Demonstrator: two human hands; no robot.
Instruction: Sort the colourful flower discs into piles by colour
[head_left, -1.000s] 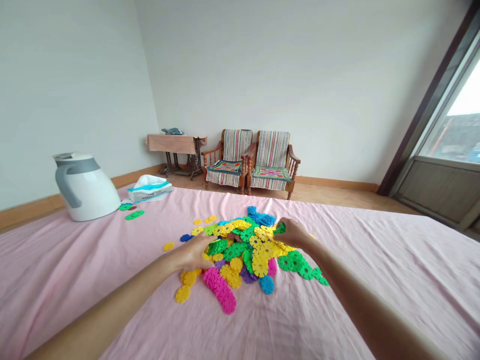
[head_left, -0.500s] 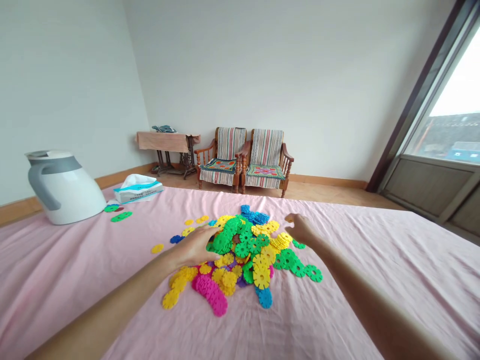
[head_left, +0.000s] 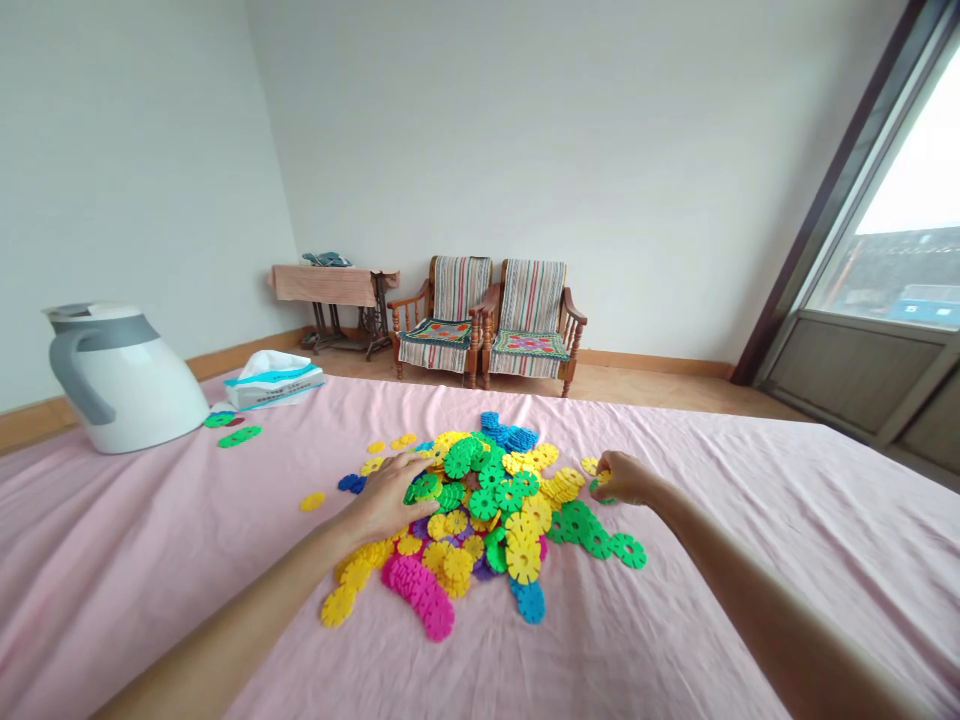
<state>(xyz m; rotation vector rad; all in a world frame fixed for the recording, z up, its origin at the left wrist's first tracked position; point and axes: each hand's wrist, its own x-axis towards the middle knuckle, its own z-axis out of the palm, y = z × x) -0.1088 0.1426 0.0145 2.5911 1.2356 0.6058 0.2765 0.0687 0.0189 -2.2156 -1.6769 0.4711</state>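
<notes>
A heap of plastic snowflake discs (head_left: 523,555) in green, yellow, pink, blue and purple lies in the middle of the cloth. My left hand (head_left: 391,497) is at the heap's left side, its thumb and fingers curved around a few green snowflake discs (head_left: 424,487). More green discs (head_left: 459,457) lie just beyond its fingertips. To the right of the heap, my right hand (head_left: 628,479) is closed in a pinch, with a yellow snowflake disc (head_left: 604,479) at its fingertips. Beside that hand are another yellow disc (head_left: 589,465) and a partly covered green one.
A pink cloth (head_left: 600,650) covers the table. On its left stand a white and grey jug (head_left: 139,385) and a tissue box (head_left: 276,385), with a few loose discs (head_left: 239,437) near them. Two wooden armchairs (head_left: 529,310) and a cloth-covered sewing table (head_left: 322,283) are by the wall.
My right hand has moved right and a little nearer, closing at the yellow disc. Around my left hand the green discs have shifted, and fewer now show between its fingers.
</notes>
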